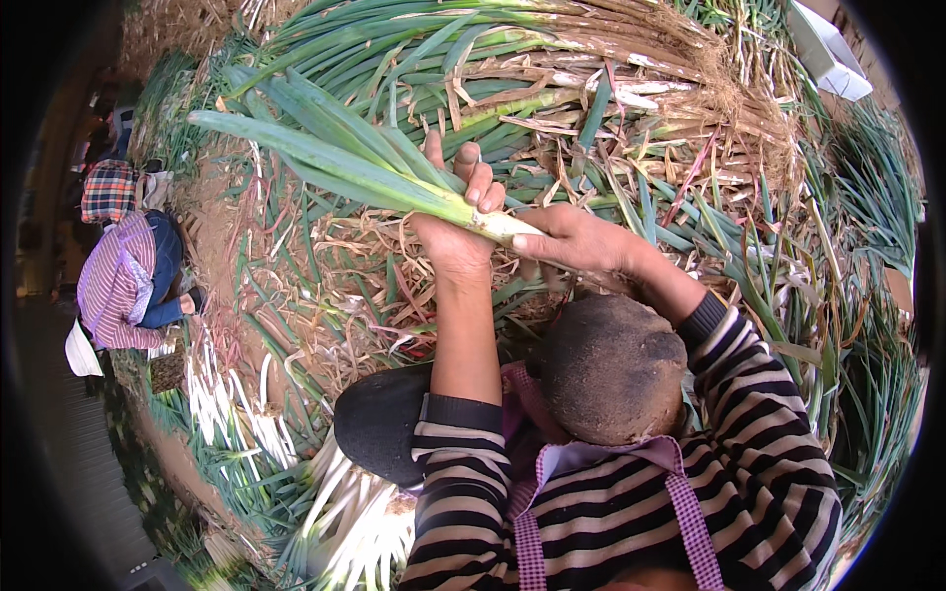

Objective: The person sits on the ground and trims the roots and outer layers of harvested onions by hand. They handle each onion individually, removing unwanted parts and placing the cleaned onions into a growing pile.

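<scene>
My left hand (462, 199) is wrapped under a large green onion (414, 185) where the pale stem meets the leaves, its fingers curled up over the far side. My right hand (576, 236) grips the lower stem, thumb on top. The broad green leaves fan out to the upper left. Its root end is hidden by my right hand and the shade beneath. Above my hands lies a big heap of uncleaned green onions (502, 66) with brown, soil-covered roots pointing right. Peeled dry leaves (399, 258) litter the ground below it.
Cleaned white-stemmed onions (355, 524) lie at my lower left, with another pile (214, 391) farther left. A co-worker in a striped top (118, 281) crouches at the far left. More leafy onions (879, 192) stand along the right, below a white box (831, 52). My dirt-stained knee (617, 369) is just below my hands.
</scene>
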`<state>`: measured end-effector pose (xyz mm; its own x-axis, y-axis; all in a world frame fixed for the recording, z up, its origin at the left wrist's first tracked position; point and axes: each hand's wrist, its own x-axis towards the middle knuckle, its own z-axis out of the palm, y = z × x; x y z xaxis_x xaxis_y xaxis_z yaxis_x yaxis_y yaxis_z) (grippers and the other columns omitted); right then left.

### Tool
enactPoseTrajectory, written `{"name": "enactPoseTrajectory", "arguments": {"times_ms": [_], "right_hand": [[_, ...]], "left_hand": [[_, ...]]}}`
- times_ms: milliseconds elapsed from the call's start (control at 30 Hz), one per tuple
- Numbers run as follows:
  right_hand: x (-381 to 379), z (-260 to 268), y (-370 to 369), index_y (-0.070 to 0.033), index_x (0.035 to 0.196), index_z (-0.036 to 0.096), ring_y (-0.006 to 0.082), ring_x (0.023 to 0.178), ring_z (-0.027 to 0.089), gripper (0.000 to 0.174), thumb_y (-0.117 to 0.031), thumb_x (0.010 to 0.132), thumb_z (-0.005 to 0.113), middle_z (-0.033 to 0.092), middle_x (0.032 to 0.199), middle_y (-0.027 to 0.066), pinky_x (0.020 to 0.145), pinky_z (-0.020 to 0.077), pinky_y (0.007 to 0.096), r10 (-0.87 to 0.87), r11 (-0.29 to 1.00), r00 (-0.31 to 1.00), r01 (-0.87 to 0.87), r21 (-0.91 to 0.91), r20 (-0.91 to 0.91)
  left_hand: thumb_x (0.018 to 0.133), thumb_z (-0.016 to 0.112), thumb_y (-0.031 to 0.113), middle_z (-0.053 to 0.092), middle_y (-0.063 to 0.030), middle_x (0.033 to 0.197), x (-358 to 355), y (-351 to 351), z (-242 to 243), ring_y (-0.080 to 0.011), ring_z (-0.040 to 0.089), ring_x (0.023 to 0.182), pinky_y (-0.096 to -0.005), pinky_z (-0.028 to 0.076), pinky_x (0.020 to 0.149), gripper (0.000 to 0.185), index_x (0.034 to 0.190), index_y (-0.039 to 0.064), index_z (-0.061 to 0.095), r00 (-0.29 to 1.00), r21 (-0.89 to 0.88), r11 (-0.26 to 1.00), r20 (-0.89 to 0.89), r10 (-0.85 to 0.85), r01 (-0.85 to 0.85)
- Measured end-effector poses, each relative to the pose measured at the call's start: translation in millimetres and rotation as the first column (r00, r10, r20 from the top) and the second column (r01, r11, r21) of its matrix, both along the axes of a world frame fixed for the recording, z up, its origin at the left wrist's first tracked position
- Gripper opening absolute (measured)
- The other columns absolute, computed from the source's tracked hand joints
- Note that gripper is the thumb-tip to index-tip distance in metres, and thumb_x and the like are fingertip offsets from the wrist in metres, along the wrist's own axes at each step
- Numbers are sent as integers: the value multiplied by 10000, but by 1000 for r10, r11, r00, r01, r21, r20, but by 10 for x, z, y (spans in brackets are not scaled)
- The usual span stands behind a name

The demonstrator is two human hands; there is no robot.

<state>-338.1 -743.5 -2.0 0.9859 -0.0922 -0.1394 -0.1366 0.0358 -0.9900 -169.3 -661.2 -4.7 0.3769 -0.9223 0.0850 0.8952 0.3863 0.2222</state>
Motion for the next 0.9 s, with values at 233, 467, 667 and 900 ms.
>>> {"name": "enactPoseTrajectory", "arguments": {"times_ms": [233,467,667,900], "right_hand": [[232,-196,145,0,938,557,347,634,580,433,-429,887,522,582,683,192,607,473,409,-250,717,966,233,-657,69],[680,-302,78,18,935,608,112,695,537,406,-378,921,520,608,778,43,616,443,294,-410,908,903,417,35,-126],[-176,-481,-72,-21,1052,542,140,785,477,472,-453,957,376,513,803,33,800,403,296,-438,879,864,469,82,-247],[-2762,-1054,-692,-29,982,592,294,690,592,326,-324,917,468,593,769,157,648,467,422,-725,523,488,-67,-849,-486]], "left_hand": [[856,548,439,532,-162,1188,19,140,-240,-294,524,1073,-440,369,999,587,1290,64,421,848,364,785,389,361,-501],[864,523,192,539,-176,1180,-32,55,-293,-277,541,1085,-424,434,949,475,1264,-36,408,838,558,625,360,411,-546],[891,441,364,577,-48,1149,307,331,-230,-216,560,967,-348,443,740,448,1234,76,449,841,508,671,354,408,-540],[819,590,512,550,-25,1132,671,560,40,-173,522,785,-290,429,577,555,1215,145,463,774,139,781,320,546,-609]]}}
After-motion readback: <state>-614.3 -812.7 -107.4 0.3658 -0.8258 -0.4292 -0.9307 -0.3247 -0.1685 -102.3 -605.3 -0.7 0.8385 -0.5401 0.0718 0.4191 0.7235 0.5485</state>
